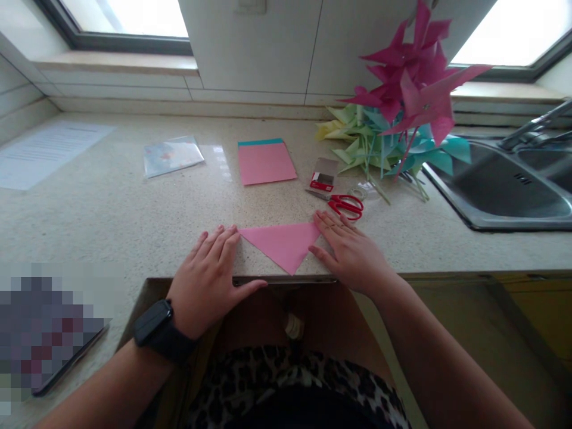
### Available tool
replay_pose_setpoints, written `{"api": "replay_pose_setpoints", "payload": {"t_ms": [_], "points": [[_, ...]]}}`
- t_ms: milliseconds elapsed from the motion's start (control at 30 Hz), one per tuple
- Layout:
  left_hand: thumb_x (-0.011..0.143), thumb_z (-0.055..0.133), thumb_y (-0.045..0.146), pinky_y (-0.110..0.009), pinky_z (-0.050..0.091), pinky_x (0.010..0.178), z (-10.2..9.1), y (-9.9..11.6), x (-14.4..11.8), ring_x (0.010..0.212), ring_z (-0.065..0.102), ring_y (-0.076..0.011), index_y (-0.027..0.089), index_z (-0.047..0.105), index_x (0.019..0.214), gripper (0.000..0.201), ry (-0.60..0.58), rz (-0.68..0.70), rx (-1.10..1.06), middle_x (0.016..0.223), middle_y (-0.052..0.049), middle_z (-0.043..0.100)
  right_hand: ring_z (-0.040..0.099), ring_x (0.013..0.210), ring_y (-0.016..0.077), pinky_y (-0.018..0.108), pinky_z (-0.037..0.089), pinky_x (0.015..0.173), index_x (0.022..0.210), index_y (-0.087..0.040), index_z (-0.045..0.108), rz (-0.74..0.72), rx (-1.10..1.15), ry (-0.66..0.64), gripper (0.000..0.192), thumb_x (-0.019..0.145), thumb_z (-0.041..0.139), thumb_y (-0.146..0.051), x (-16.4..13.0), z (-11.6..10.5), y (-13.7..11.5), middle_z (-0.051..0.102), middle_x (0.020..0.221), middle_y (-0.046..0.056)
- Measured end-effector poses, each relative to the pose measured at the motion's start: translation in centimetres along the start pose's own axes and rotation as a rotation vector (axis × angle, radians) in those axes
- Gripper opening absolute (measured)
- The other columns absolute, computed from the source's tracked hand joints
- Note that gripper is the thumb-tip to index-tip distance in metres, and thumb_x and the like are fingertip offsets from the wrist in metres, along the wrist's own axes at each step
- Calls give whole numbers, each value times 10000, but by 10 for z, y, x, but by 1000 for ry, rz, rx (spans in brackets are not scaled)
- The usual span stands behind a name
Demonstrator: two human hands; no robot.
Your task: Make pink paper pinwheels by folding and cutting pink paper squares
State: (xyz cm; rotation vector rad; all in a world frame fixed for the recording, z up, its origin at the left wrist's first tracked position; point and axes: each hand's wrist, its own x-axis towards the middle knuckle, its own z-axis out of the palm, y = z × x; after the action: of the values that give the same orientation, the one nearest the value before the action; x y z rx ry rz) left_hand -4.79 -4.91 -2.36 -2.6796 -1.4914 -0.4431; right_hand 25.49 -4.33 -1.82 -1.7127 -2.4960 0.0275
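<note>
A pink sheet of paper (pixel 283 243), folded into a triangle, lies flat near the counter's front edge, one corner pointing toward me. My left hand (pixel 210 268) rests at its left corner, fingers stretched out on the counter and thumb out over the edge. My right hand (pixel 346 247) lies flat on the right corner, its fingertips covering that end. Just beyond the right hand are red-handled scissors (pixel 346 205), blades toward the left. Behind the triangle sits a stack of square paper (pixel 267 164), pink on top with a blue strip showing along the back.
Paper pinwheels (pixel 420 101) in pink, yellow-green and blue stand at the back right, before the sink (pixel 513 185). A small red-and-clear box (pixel 324 174) is near the scissors. Further left lie a clear packet (pixel 173 156) and a printed sheet (pixel 49 152). A blurred-out device (pixel 53 339) is at lower left.
</note>
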Motion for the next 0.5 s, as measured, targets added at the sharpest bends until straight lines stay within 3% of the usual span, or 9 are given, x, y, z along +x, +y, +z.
{"api": "replay_pose_setpoints", "payload": {"t_ms": [133,200,333,500], "points": [[761,631,766,-587,277,1213,3,3,4,1470,337,-413,10,270,1528,1136,102,34,-16,1555,-297,388,266,1517,269,448,246,1253,1538,-16,350,2,22,8,716,1025,354,-516,-1,1,0,325,1611,182],[775,642,740,-581,264,1223,5,5,7,1482,322,-394,25,232,1553,1134,93,112,-25,1577,-275,368,282,1512,267,449,252,1251,1539,-15,346,-1,36,21,713,1024,364,-507,-1,1,0,331,1607,185],[820,711,584,-563,314,1207,8,6,11,1427,426,-369,67,352,1518,940,-8,203,-20,1540,-227,457,298,1506,271,462,264,1246,1529,-18,370,-13,73,62,697,1022,383,-497,-2,3,2,358,1595,187],[806,790,409,-539,402,1149,3,6,9,1318,531,-356,74,512,1396,733,0,198,-11,1451,-194,568,345,1487,277,479,318,1218,1496,-36,428,-7,122,175,634,1011,439,-444,-8,3,6,418,1566,185]]}}
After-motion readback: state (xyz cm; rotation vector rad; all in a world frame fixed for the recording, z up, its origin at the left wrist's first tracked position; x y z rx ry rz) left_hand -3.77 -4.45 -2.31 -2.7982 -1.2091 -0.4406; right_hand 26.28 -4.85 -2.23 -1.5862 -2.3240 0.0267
